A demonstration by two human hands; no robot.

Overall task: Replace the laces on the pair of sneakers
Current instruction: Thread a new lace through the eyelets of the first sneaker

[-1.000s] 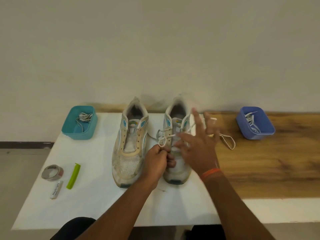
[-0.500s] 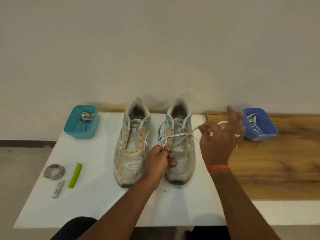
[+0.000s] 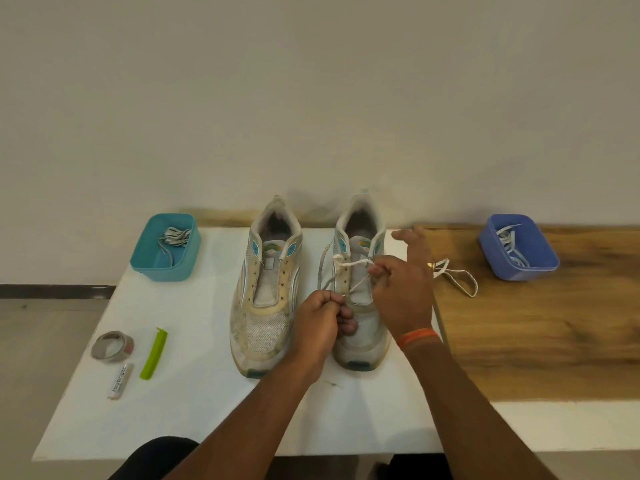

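Sneakers stand side by side on the white bench [image 3: 194, 403], toes toward the person: the left sneaker [image 3: 266, 299] has bare eyelets, the right sneaker [image 3: 360, 265] has a white lace [image 3: 353, 265] running across its upper eyelets. The left hand [image 3: 320, 327] pinches one end of the lace near the lower eyelets, its grip tight around the tip. The right hand [image 3: 401, 292] pinches the lace at the shoe's right side between thumb and forefinger, its other fingers spread, and the slack trails off in a loop onto the wood.

The step in hand looks like threading or drawing the lace through the eyelets. To do it well, keep the tip straight, feed it squarely into the next hole, and pull both sides evenly so the lengths match; the trailing loop could snag or twist.

A white sheet covers the bench's left part, with bare wood grain to the right. On it sit a teal tub [image 3: 166, 247] and a blue tub [image 3: 519, 247], each holding laces, plus a tape roll [image 3: 112, 346], a green clip [image 3: 154, 353] and a small tube [image 3: 120, 381]. A plain pale wall rises behind.
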